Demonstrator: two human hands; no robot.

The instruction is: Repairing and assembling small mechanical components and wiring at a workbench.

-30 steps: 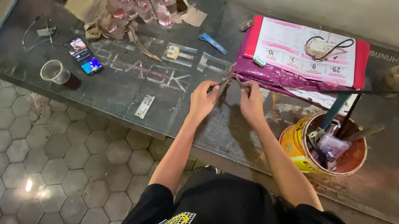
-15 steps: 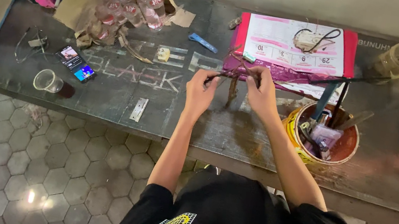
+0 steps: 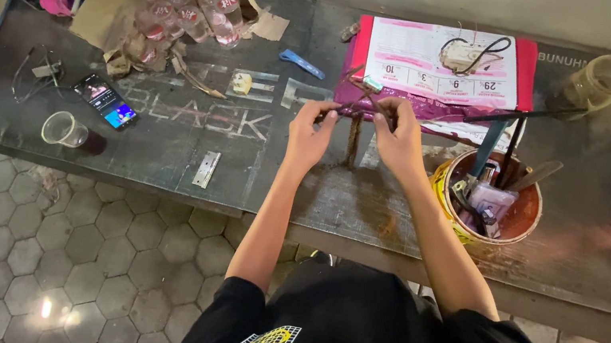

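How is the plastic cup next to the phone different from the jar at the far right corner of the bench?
The plastic cup lies tipped on its side near the bench's front edge; the jar stands upright at the back. The cup looks clear and colourless, while the jar is yellowish and cloudy. The cup looks smaller than the jar. Both are see-through, open-mouthed containers, and neither hand touches them.

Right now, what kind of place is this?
Probably an informal workshop bench, perhaps outdoors: a worn dark-painted wooden table over hexagonal paving tiles, an orange tin of tools and brushes, and both hands working a thin rusty metal piece.
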